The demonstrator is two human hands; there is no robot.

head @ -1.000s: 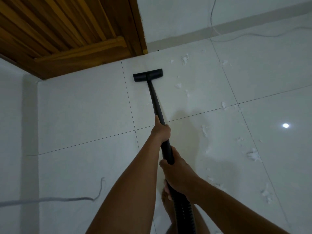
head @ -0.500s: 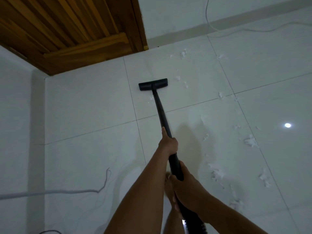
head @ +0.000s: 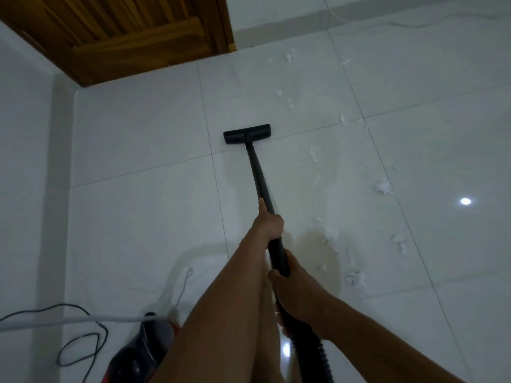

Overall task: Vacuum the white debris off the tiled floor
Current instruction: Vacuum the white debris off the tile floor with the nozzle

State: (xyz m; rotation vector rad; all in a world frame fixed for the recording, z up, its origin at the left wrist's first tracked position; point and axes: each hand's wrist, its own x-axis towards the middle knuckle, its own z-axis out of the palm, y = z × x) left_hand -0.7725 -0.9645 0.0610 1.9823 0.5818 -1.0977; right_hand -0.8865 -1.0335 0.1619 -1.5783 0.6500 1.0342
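**Both hands on wand, floor head at a grout line**

L hand point(head: 269, 222) wraps the black wand point(head: 261, 183) approx mid-length. Its fingers are curled round the tube, and the thumb lies straight along it, pointing far. R hand point(head: 297, 288) grips nearer, at the wand's lower end just above the ribbed hose point(head: 318, 352), fingers closed round it. A short bare bit of tube shows between the two hands.

Floor head point(head: 247, 133) sits flat on the tiled floor point(head: 138, 217) mid-view, at a grout line and just right of a tile joint crossing. White debris point(head: 384, 186) lies right of the wand. Tufts are scattered from the far wall base down to the near right, beside the R forearm. The closest bits lie apart from the head, on its right.

Near left is a black-and-red vacuum body point(head: 143, 352), partly hidden behind the L arm. A black cord point(head: 80, 341) is looped on the floor beside it, and a white cable point(head: 69, 319) comes in from the left edge. Wooden door point(head: 124, 37) is far left. A bright light spot point(head: 465, 201) reflects on the tile at right.
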